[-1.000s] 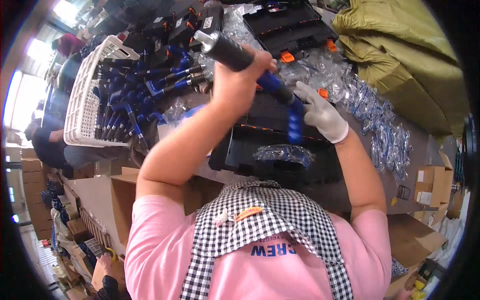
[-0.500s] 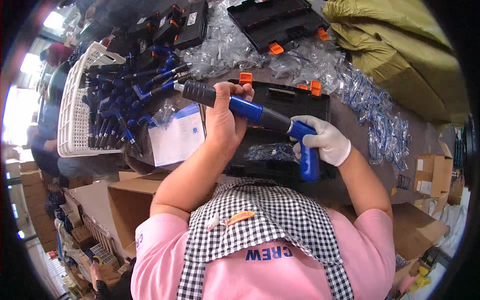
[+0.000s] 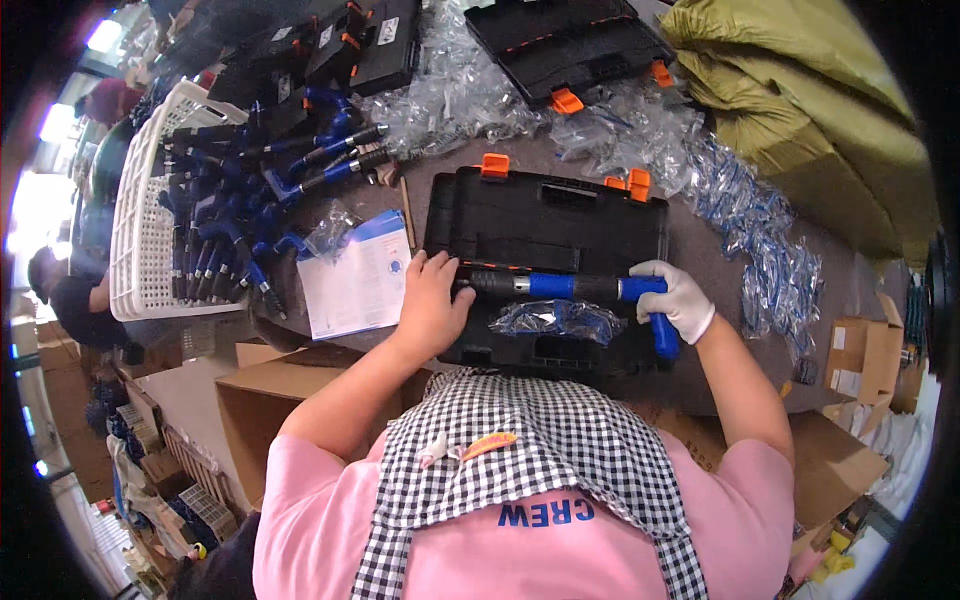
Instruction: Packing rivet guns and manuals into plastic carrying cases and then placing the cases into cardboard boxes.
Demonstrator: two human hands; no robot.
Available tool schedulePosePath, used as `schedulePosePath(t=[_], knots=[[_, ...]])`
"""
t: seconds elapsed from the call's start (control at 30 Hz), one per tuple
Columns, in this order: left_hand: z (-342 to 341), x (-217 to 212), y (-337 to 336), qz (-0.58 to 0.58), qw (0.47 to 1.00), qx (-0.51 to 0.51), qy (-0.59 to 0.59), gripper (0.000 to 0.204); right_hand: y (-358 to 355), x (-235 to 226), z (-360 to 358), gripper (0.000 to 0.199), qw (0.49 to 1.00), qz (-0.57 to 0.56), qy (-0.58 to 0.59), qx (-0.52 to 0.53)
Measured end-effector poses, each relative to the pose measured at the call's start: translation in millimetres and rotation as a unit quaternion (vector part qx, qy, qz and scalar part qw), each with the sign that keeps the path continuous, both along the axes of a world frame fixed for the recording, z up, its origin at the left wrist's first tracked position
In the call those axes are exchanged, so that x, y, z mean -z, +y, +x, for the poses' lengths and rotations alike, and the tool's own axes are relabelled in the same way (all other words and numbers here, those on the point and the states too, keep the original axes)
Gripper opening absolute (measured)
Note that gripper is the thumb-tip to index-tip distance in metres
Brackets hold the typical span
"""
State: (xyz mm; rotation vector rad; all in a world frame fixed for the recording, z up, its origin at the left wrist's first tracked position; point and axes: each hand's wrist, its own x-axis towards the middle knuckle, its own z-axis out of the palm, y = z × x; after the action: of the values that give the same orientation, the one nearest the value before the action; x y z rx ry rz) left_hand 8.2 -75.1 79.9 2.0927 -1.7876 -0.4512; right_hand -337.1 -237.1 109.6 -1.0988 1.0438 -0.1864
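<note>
A blue-and-black pistol-grip nail gun (image 3: 550,287) lies level across the open black case (image 3: 560,232), its handle bent toward me at the right. My gloved right hand (image 3: 678,303) is closed around the top of that blue handle. Bare, with fingers and thumb apart, my left hand (image 3: 432,305) rests at the case's left edge, beside the tool's black end. Below the barrel, a clear bag of blue parts (image 3: 558,321) sits in the case. Orange latches (image 3: 495,165) stick up along its far edge.
To the left, a white plastic basket (image 3: 128,240) and the table beside it hold many similar tools (image 3: 215,215). A printed sheet (image 3: 352,280) lies left of the case. Clear bags (image 3: 765,245), other black cases (image 3: 565,50) and green-yellow sacking (image 3: 800,110) surround it. Cardboard boxes (image 3: 280,400) stand nearby.
The nail gun has come down from a raised, tilted position to lie level in the case. My left hand has left its barrel and moved to the case's left edge.
</note>
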Motion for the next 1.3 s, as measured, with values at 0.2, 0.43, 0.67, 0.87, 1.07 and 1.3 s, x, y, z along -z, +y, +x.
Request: schedulePosePath(t=[0.2, 0.43, 0.67, 0.87, 1.07, 1.3], knots=[[-1.1, -22.1, -0.7, 0.095, 0.995, 0.007, 0.017, 0.067, -6.8, 0.5, -2.0, 0.054, 0.993, 0.102, -0.053, 0.011], [15.7, -12.4, 3.8, 0.011, 0.993, -0.046, 0.105, 0.062, -9.2, 0.0, -0.1, 0.054, 0.99, 0.112, -0.078, 0.016], [16.0, -28.3, 5.0, 0.114, 0.993, -0.021, -0.015, 0.036, -1.5, -8.0, 13.3, 0.056, 0.994, 0.089, -0.058, 0.008], [18.7, -24.0, 20.3, 0.027, 0.985, -0.133, 0.103, 0.033, 2.2, 10.8, 25.8, 0.05, 0.984, -0.147, 0.029, -0.091], [15.0, -2.7, 8.5, 0.01, 0.989, -0.118, 0.084, 0.019, 8.5, 17.3, 39.3, 0.051, 0.854, -0.466, 0.177, -0.151], [17.4, -13.0, -4.5, 0.05, 0.985, -0.143, 0.08, 0.034, 27.4, 16.8, 35.0, 0.062, 0.782, -0.501, 0.293, -0.228]])
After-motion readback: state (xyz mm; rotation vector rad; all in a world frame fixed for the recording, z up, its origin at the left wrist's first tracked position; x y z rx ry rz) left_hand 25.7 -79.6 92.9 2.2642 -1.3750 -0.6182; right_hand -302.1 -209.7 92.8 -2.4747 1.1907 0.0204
